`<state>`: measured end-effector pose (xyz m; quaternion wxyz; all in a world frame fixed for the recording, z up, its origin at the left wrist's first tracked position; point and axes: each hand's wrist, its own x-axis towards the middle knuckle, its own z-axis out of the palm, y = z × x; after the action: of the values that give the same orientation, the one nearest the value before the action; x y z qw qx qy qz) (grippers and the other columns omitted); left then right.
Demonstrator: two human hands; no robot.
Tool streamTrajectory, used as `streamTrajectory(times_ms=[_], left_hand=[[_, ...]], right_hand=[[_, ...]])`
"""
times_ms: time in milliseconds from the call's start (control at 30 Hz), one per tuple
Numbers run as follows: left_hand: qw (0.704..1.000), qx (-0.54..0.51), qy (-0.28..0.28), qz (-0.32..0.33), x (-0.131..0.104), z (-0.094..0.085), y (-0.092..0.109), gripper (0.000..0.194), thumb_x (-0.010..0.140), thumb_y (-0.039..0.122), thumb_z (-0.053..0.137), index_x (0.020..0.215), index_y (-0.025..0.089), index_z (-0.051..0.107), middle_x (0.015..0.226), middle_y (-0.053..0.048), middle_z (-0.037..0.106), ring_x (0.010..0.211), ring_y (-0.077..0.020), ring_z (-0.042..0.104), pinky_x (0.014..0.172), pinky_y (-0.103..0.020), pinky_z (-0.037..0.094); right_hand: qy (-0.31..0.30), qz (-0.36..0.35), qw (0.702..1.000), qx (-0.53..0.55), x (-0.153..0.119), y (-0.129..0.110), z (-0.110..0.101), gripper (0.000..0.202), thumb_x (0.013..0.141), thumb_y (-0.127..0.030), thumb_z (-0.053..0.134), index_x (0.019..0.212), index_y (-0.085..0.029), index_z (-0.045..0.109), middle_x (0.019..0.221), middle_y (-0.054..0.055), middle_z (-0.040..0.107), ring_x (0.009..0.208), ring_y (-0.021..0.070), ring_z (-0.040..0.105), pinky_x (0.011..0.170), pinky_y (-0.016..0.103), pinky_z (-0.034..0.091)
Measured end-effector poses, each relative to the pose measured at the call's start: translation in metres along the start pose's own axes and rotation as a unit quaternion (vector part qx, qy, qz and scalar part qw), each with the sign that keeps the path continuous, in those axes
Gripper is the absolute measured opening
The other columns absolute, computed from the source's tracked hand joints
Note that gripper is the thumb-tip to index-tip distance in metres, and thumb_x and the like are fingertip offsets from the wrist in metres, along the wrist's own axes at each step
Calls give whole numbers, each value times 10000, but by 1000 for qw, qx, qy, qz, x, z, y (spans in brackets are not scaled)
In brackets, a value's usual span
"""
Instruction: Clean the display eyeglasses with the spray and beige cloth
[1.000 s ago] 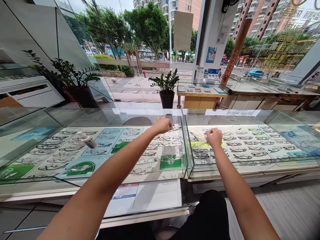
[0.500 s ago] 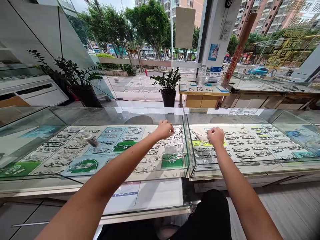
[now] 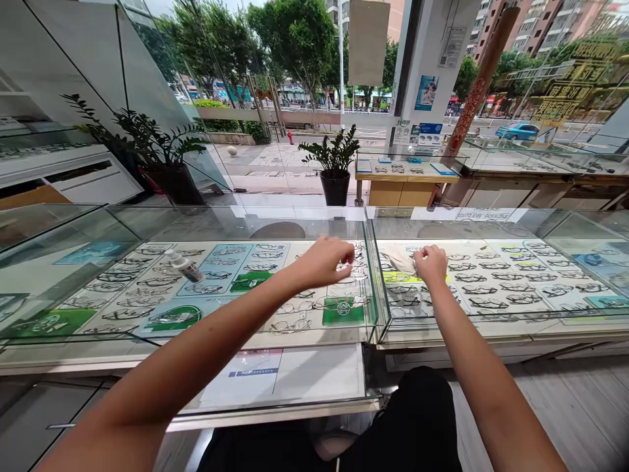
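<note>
My left hand point(image 3: 325, 263) is raised over the right end of the left glass display case point(image 3: 236, 223), fingers curled toward the thumb. Whatever may be between those fingertips is too small or hidden to make out. Closed in a pinch, my right hand point(image 3: 432, 265) is at the near side of a pale cloth point(image 3: 399, 259) over the right glass case point(image 3: 417, 226); its fingertips appear to grip the cloth's edge. A small white bottle point(image 3: 184, 265) with a printed label stands on the left case, looking tilted. Rows of eyeglasses point(image 3: 476, 278) lie under the glass.
An open drawer-like tray point(image 3: 319, 377) with papers juts out below the left case. My knee point(image 3: 422, 419) is under the gap between cases. Potted plants point(image 3: 337, 187) stand by the window, and a wooden display table point(image 3: 400, 190) is beyond.
My left hand has come nearer and slightly lower, its fingers more curled. The right hand stays by the cloth. The view has shifted slightly.
</note>
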<state>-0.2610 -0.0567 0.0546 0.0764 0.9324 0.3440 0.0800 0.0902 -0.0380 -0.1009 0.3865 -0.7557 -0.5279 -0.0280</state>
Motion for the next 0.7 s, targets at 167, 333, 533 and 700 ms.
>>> streamTrajectory(times_ms=[167, 333, 533, 700], left_hand=[[952, -184, -240, 49, -56, -5, 59, 105, 995, 321, 500, 923, 244, 505, 739, 19, 587, 649, -167, 498, 603, -309, 345], [897, -191, -395, 59, -81, 61, 61, 119, 943, 359, 601, 902, 256, 560, 795, 16, 640, 662, -173, 514, 579, -314, 336], [928, -147, -342, 8, -80, 165, 24, 203, 964, 413, 615, 865, 241, 659, 886, -38, 729, 823, -232, 665, 687, -327, 453], [977, -96, -157, -112, -45, 203, -4, 255, 1050, 369, 541, 1106, 197, 720, 1236, -134, 722, 1194, -307, 664, 1013, -438, 523]], right_hand=[[-1, 2, 1000, -1, 1, 0, 0, 262, 859, -315, 555, 629, -246, 448, 882, 82, 633, 941, 291, 483, 834, 415, 356], [-1, 4, 1000, -1, 1, -1, -1, 277, 862, -307, 552, 622, -247, 427, 881, 82, 638, 941, 292, 484, 830, 415, 352], [-1, 3, 1000, 1, 0, -1, -2, 274, 862, -299, 555, 623, -246, 432, 876, 83, 632, 938, 291, 483, 818, 409, 349], [6, -3, 1000, -1, 0, -2, -2, 282, 863, -288, 555, 620, -248, 417, 856, 79, 619, 927, 286, 476, 823, 409, 350]])
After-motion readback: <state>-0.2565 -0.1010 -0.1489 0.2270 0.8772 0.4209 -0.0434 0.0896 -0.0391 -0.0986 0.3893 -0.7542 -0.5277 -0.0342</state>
